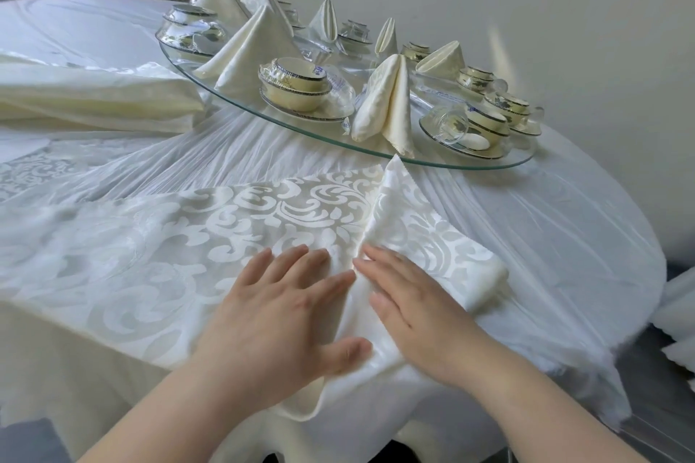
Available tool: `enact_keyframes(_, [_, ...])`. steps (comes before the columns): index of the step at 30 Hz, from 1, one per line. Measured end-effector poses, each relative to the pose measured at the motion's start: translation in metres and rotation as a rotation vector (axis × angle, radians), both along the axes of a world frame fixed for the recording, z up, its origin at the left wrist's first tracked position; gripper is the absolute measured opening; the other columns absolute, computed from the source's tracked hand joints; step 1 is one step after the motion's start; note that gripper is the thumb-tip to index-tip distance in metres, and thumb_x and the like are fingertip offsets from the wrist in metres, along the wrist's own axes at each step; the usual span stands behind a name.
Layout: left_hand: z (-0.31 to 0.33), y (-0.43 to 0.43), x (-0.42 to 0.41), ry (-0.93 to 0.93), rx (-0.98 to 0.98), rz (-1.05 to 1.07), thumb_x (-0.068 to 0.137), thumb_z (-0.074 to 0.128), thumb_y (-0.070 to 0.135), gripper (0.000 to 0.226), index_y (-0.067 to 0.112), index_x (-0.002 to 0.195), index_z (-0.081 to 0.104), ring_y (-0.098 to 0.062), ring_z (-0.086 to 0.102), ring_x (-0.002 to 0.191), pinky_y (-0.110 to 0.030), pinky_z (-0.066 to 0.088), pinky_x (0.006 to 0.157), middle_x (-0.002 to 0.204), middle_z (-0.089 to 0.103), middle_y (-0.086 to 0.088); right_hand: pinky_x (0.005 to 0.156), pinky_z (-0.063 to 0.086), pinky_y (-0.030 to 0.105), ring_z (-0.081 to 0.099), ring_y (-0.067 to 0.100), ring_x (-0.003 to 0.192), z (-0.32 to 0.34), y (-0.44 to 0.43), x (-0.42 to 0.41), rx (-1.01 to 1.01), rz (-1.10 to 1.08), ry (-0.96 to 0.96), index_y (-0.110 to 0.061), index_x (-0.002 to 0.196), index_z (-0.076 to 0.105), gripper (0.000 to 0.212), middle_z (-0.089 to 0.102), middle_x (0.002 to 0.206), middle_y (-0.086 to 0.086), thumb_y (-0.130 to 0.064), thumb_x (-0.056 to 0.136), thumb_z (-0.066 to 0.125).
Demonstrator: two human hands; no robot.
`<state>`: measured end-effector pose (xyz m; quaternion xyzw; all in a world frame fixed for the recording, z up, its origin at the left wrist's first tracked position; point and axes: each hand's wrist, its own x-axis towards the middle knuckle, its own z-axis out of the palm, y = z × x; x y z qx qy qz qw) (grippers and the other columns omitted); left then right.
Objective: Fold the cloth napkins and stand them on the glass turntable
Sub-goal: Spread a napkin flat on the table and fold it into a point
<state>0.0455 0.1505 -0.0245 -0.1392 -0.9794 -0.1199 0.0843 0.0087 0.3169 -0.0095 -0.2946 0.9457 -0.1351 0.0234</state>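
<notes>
At the table's (545,222) near edge, my left hand (286,312) and right hand (413,306), both unclenched, press the napkin (425,233) flat, seemingly to crease it.

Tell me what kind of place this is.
Probably a restaurant banquet room: a round clear glass turntable on a white pleated tablecloth, carrying shrink-wrapped cream porcelain bowl sets and standing folded cream cloth napkins.

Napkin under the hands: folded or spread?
Partly folded. The napkin has its right part doubled into a thick flap. The left hand and right hand press flat on it.
</notes>
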Motion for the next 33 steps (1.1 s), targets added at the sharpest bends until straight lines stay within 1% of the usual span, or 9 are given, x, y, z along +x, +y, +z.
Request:
enact_keyframes(2, [0.005, -0.001, -0.001, -0.026, -0.014, 0.007, 0.064, 0.002, 0.083, 0.086, 0.047, 0.128, 0.045, -0.014, 0.037, 0.132, -0.029, 0.008, 0.102, 0.140, 0.043, 0.009, 0.089, -0.018, -0.006, -0.002, -0.012, 0.128, 0.001, 0.008, -0.008, -0.001, -0.031, 0.002, -0.027, 0.144, 0.020, 0.046, 0.006, 0.154, -0.013, -0.033, 0.099, 0.019])
enact_keyframes(5, [0.009, -0.001, 0.000, -0.047, -0.040, 0.027, 0.070, -0.004, 0.083, 0.085, 0.046, 0.120, 0.055, -0.015, 0.051, 0.121, -0.029, 0.015, 0.099, 0.127, 0.056, 0.008, 0.099, -0.007, 0.004, 0.004, 0.002, 0.140, 0.002, 0.028, -0.030, 0.022, -0.139, 0.026, -0.023, 0.144, 0.021, 0.044, 0.010, 0.154, -0.008, -0.026, 0.101, 0.026])
enact_keyframes(8, [0.002, -0.003, 0.000, -0.023, -0.044, -0.001, 0.036, -0.028, 0.086, 0.116, 0.052, 0.139, 0.014, -0.007, 0.004, 0.141, -0.025, -0.013, 0.101, 0.151, 0.012, 0.017, 0.107, 0.004, 0.013, 0.014, 0.010, 0.140, 0.003, 0.050, -0.055, 0.026, -0.275, 0.029, -0.018, 0.143, 0.028, 0.043, 0.018, 0.153, -0.002, -0.022, 0.100, 0.032])
enact_keyframes(11, [0.003, -0.002, 0.001, -0.087, -0.060, -0.019, 0.032, -0.013, 0.090, 0.115, 0.051, 0.140, 0.001, -0.004, -0.011, 0.139, -0.024, -0.021, 0.098, 0.151, -0.001, 0.021, 0.109, 0.011, 0.021, 0.018, 0.015, 0.139, 0.009, 0.062, -0.065, 0.042, -0.438, 0.100, -0.015, 0.141, 0.032, 0.044, 0.023, 0.152, 0.002, -0.023, 0.098, 0.037])
enact_keyframes(15, [0.003, -0.001, 0.002, -0.064, -0.042, -0.033, 0.042, -0.008, 0.079, 0.103, 0.050, 0.140, 0.003, -0.003, -0.010, 0.139, -0.022, -0.021, 0.098, 0.150, -0.001, 0.022, 0.094, 0.020, 0.007, 0.038, 0.006, 0.122, 0.021, 0.043, -0.029, -0.217, -0.302, 0.313, -0.011, 0.126, 0.052, 0.035, 0.047, 0.134, -0.001, -0.014, 0.091, 0.053])
enact_keyframes(18, [0.000, -0.001, 0.001, -0.030, -0.026, -0.027, 0.041, -0.007, 0.081, 0.109, 0.041, 0.143, -0.001, 0.000, -0.008, 0.138, -0.020, -0.019, 0.098, 0.150, 0.000, 0.023, 0.086, 0.020, -0.008, 0.036, -0.016, 0.104, 0.015, 0.010, 0.018, -0.423, -0.093, 0.178, -0.019, 0.114, 0.061, 0.038, 0.050, 0.109, -0.023, -0.031, 0.080, 0.048])
enact_keyframes(21, [0.000, -0.002, 0.005, 0.035, 0.058, -0.007, 0.036, -0.003, 0.091, 0.124, 0.032, 0.145, -0.008, 0.004, 0.001, 0.137, -0.013, -0.013, 0.100, 0.149, 0.008, 0.022, 0.090, 0.024, -0.004, 0.036, -0.008, 0.112, -0.011, -0.011, 0.039, -0.423, -0.073, 0.090, -0.020, 0.114, 0.062, 0.051, 0.056, 0.113, -0.017, -0.046, 0.078, 0.038])
enact_keyframes(27, [0.002, -0.018, 0.015, 0.059, 0.642, -0.169, 0.061, 0.051, 0.061, 0.064, 0.056, 0.122, 0.031, 0.015, 0.032, 0.119, 0.001, 0.017, 0.097, 0.122, 0.041, 0.037, 0.087, 0.027, -0.003, 0.038, -0.012, 0.110, -0.017, -0.014, 0.042, -0.500, -0.138, 0.033, -0.029, 0.110, 0.064, 0.066, 0.048, 0.105, -0.034, -0.064, 0.065, 0.031])
enact_keyframes(33, [-0.016, -0.050, 0.039, 0.198, 0.094, -0.314, 0.063, 0.054, 0.062, 0.061, 0.033, 0.117, 0.048, -0.004, 0.044, 0.112, -0.019, 0.021, 0.104, 0.116, 0.055, 0.013, 0.085, 0.016, -0.009, 0.025, -0.021, 0.104, -0.011, -0.012, 0.046, -0.329, -0.115, -0.005, -0.042, 0.111, 0.057, 0.081, 0.031, 0.113, -0.037, -0.078, 0.044, 0.029])
